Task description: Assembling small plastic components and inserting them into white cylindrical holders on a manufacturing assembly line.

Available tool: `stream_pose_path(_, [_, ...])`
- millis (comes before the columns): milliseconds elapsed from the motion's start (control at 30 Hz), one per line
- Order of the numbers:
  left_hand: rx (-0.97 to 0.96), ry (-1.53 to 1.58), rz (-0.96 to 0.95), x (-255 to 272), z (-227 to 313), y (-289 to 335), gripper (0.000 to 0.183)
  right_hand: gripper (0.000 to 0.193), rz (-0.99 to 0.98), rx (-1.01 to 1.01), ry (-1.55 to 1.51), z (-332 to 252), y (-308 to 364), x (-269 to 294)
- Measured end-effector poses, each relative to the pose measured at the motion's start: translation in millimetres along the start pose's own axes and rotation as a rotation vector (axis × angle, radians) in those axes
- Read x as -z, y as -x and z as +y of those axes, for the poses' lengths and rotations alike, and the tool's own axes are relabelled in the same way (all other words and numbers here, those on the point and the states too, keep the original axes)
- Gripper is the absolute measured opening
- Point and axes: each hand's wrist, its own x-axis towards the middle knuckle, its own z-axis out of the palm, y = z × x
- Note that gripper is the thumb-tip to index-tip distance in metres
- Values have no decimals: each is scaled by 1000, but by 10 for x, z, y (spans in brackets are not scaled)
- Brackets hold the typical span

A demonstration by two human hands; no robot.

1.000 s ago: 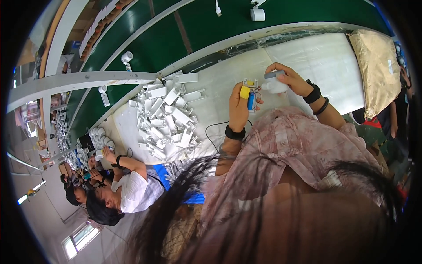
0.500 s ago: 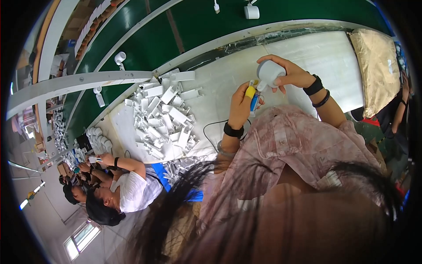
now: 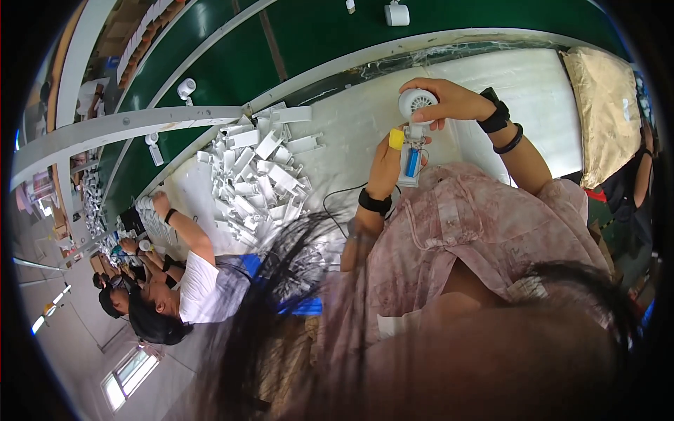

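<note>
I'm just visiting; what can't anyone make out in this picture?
All in the head view:
Left hand: most fingers are hidden behind the white housing.
Blue part: how its ends connect is too small to tell.
White plug: cut off by the top edge.
Co-worker in white: lower body hidden behind dark, blurred hair.

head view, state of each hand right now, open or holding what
Left hand: closed, holding the white handle casing with the blue battery.
Right hand: closed, holding the white fan head.
</note>
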Motion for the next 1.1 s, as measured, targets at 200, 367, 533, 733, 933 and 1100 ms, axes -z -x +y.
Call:
stream_pose_path(200, [138,244,-46,-3,26,-86,50,47,51,47,238,-88,23,-186])
stream_pose_path(367, [85,227,2,-4,29,-142,44,49,279,301,414,-9,-4,-425])
stream_pose_path(533, [27,145,55,1,45,-148,45,47,330,376,403,-2,9,-482])
stream_pose_path(733, [-37,227,85,51,-6,-150,39,41,449,515,452,74,92,-545])
stream_pose_path(933, [-329,390,199,131,11,-140,42,31,541,530,246,360,345,-754])
stream_pose_path(1100, [-411,500,294,222,54,-137,42,35,385,518,272,309,468,-943])
